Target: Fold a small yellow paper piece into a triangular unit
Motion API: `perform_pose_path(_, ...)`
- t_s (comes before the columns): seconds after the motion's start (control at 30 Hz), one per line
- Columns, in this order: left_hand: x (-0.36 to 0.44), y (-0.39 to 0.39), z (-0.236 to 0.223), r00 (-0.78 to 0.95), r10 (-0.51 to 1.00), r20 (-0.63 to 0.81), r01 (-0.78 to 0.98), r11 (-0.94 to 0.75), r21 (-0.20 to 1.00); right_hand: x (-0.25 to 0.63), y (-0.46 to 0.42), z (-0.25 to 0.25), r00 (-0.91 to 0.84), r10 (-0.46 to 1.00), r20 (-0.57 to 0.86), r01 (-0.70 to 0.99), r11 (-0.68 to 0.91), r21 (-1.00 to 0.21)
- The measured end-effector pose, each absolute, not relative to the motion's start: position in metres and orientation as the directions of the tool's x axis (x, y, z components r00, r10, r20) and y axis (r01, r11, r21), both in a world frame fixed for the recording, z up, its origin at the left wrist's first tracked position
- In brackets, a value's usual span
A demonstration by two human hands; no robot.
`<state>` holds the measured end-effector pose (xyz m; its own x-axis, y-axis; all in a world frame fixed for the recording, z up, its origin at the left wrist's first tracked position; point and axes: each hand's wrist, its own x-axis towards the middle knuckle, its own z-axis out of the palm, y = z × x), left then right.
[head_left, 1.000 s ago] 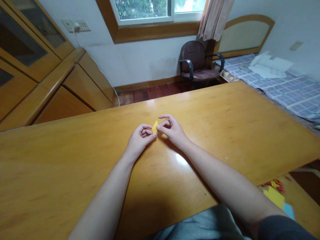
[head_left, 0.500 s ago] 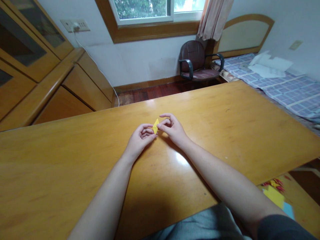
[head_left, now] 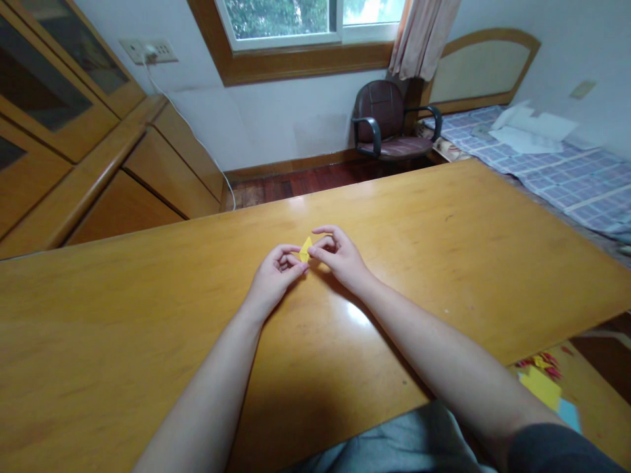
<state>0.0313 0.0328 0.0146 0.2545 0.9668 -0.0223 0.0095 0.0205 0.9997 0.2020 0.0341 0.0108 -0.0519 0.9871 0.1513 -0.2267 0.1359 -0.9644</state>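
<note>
A small folded yellow paper piece (head_left: 305, 249) is pinched between both of my hands just above the middle of a long wooden table (head_left: 148, 309). My left hand (head_left: 274, 276) has its fingers curled in, with thumb and fingertips closed on the paper's left side. Fingers of my right hand (head_left: 338, 257) are also bent, pinching the paper's right edge. Most of the paper is hidden by my fingertips; only a pointed corner shows.
A lower wooden surface (head_left: 586, 407) at the bottom right carries yellow, red and blue paper scraps (head_left: 542, 384). Beyond the table stand a dark office chair (head_left: 389, 121), a bed with a checked cover (head_left: 557, 171) and wooden cabinets (head_left: 73, 131) on the left.
Both hands stay in place, only shifting the paper slightly; its visible corner sits a little lower between my fingertips than half a second ago.
</note>
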Motion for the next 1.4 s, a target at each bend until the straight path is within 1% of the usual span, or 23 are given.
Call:
perform_pose_path(0.37, 0.0330, 0.0329, 0.0153, 0.198, 0.980, -0.031, -0.008, 0.034, 0.999, 0.2010, 0.0353, 0.0088, -0.076, 0.985, 0.154, -0.224, 0.133, -0.965)
perform_pose_path(0.6, 0.0325, 0.0342, 0.0131, 0.178, 0.984, 0.018, 0.001, -0.018, 1.000, 0.1994, 0.0356, 0.0069, -0.102, 0.984, 0.146, -0.234, 0.118, -0.965)
perform_pose_path(0.83, 0.0335, 0.0360, 0.0115, 0.162, 0.986, 0.037, -0.004, -0.037, 0.999, 0.1995, 0.0389, 0.0028, -0.161, 0.976, 0.149, -0.221, 0.111, -0.969)
perform_pose_path(1.4, 0.0332, 0.0333, 0.0156, 0.212, 0.977, -0.012, 0.013, 0.009, 1.000, 0.1993, 0.0339, 0.0087, -0.102, 0.973, 0.209, -0.183, 0.188, -0.965)
